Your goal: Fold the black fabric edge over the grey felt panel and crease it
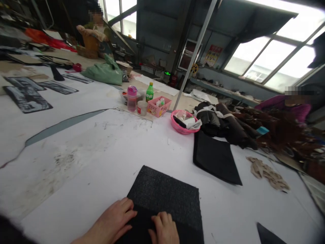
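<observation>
A black fabric piece (pixel 167 186) lies on the white-covered table in front of me. Its far part looks textured and dark grey; a smoother, deeper black layer (pixel 142 222) covers the near part. My left hand (pixel 114 220) is at the left edge of this layer, fingers bent and closed on the cloth. A short way to the right, my right hand (pixel 166 228) has its fingers curled and its thumb tucked in, also gripping the black layer. The near end of the piece is cut off by the frame.
Another black panel (pixel 215 157) lies to the right, near a crumpled beige glove-like cloth (pixel 267 173). Beyond stand a pink basin (pixel 181 130), a pink box (pixel 158 109), a pink-lidded bottle (pixel 131 101) and a green bottle (pixel 149 92). Dark fabric rolls (pixel 225 122) are piled at right. Two people are farther back.
</observation>
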The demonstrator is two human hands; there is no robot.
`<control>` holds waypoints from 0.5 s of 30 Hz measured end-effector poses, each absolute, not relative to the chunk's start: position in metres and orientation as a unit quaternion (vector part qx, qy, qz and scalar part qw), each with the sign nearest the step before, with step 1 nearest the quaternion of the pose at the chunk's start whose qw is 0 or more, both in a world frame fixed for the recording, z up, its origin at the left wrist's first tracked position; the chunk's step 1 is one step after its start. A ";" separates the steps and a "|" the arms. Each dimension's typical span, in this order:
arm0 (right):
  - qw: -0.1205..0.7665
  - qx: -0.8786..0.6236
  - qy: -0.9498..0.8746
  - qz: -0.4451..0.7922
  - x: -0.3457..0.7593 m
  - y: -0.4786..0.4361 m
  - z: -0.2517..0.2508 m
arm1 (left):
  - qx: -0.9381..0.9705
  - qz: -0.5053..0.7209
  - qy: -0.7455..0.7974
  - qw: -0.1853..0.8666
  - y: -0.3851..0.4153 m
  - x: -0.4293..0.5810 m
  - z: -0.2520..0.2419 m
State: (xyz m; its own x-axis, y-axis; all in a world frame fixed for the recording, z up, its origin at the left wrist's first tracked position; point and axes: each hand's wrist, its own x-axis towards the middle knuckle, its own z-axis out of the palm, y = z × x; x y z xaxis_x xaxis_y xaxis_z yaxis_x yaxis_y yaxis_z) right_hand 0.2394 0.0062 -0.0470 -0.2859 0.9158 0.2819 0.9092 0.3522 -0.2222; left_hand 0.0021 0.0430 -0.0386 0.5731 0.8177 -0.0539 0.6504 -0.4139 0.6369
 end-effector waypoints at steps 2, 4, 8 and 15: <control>0.169 -0.590 -0.789 0.031 0.235 0.001 -0.038 | 0.836 0.133 0.444 0.293 0.042 0.004 -0.029; 0.165 -0.594 -0.784 0.077 0.233 -0.002 -0.033 | 0.847 0.126 0.440 0.271 0.042 0.003 -0.025; 0.164 -0.589 -0.780 0.131 0.234 0.002 -0.035 | 0.859 0.120 0.432 0.248 0.044 0.000 -0.030; 0.176 -0.598 -0.777 0.084 0.230 0.009 -0.040 | 0.868 0.120 0.423 0.231 0.045 -0.001 -0.029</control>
